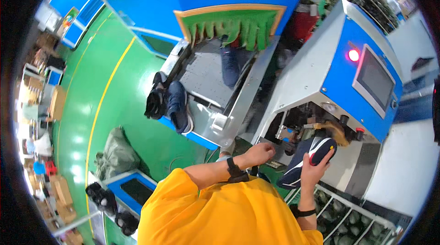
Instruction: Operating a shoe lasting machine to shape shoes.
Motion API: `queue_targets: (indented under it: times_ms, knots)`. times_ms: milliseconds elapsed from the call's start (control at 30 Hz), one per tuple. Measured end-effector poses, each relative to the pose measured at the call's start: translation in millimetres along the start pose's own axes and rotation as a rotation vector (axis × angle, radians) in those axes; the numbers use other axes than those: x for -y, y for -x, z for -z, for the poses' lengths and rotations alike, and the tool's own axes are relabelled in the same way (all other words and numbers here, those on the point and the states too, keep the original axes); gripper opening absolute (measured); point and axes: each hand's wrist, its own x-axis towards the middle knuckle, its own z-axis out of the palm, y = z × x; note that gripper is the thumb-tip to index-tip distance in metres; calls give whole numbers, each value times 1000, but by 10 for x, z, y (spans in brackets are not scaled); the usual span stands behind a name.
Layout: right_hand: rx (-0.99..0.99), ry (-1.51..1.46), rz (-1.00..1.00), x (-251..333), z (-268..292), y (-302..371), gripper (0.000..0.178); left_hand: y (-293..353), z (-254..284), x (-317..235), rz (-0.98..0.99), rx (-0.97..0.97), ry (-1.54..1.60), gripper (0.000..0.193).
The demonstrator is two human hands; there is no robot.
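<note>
From mid-view, a white-and-blue machine (311,82) stands toward two o'clock; a white-barred rack (357,208) at half past four contains dark rounded pieces (338,205). At four o'clock, a navy shoe (296,168) is at the machine's front, clasped by the right hand (315,171), thumb and fingers spread around its end. The left hand (260,153), near five o'clock, curls narrowly; whether it holds anything I cannot tell

The held shoe (293,171) looks matt cloth, the floor (123,91) smooth and glossy.
</note>
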Motion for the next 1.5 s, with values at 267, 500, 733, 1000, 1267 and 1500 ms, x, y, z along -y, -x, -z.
queue_targets:
  times_ms: [267,500,733,1000,1267,1500]
  knots:
    - [206,31,-56,-53,459,949,97,39,-53,-115,328,703,431,95]
    - [687,-293,90,-24,1312,1380,98,149,-499,384,607,813,347,73]
    - [421,-1472,-884,-369,74,669,93,151,-511,516,535,546,-97,54]
    - [541,-1292,-395,-1175,583,1651,89,251,-261,558,156,300,-695,59]
    - [255,-354,-1468,-3118,322,3888,86,939,-1006,952,429,114,-469,68]
    - [-221,59,-1798,-5846,-269,4909,84,1003,-1486,978,612,104,-631,38]
